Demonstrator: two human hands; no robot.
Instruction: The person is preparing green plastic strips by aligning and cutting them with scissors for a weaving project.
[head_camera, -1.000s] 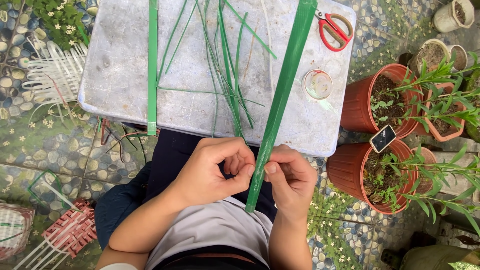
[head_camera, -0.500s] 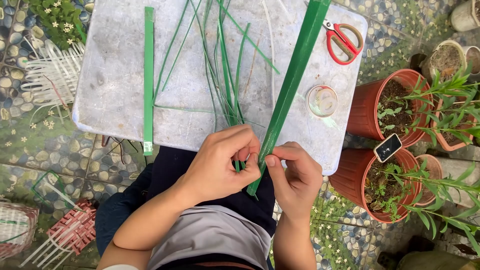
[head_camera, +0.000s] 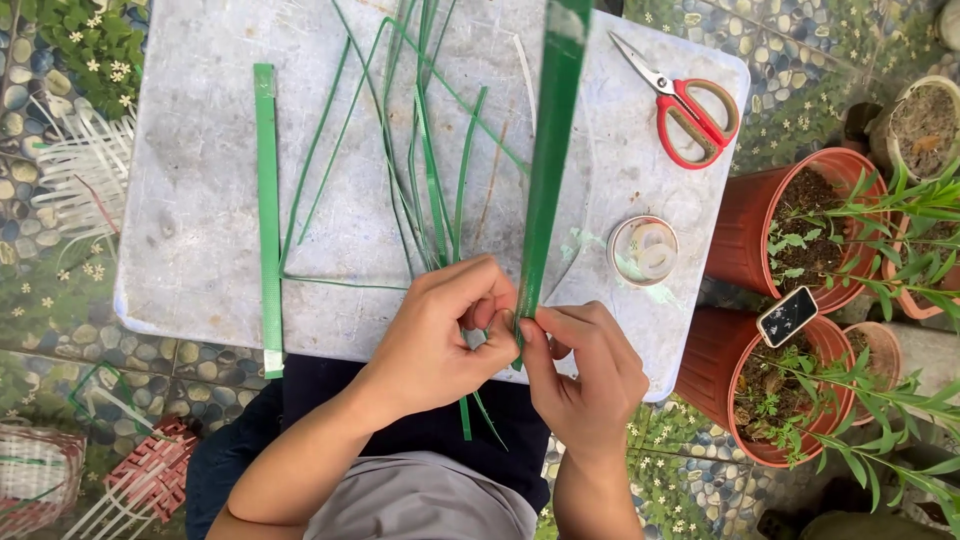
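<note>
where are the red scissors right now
In the head view the red scissors lie on the white board's far right corner, beyond the small round tape roll.

Red-handled scissors (head_camera: 690, 105) and a tape roll (head_camera: 643, 250) lie beside potted plants (head_camera: 800, 225).

Both hands — left hand (head_camera: 440, 335), right hand (head_camera: 585, 375) — pinching green strap (head_camera: 548, 180)

This is a home garden or patio used as a craft spot. A worn white worktop (head_camera: 180, 200) stands on pebble-patterned paving (head_camera: 150, 385), with terracotta pots (head_camera: 745, 225) of green plants on the right, flowering groundcover (head_camera: 90, 40) far left, and woven baskets (head_camera: 35, 480) near left.
</note>
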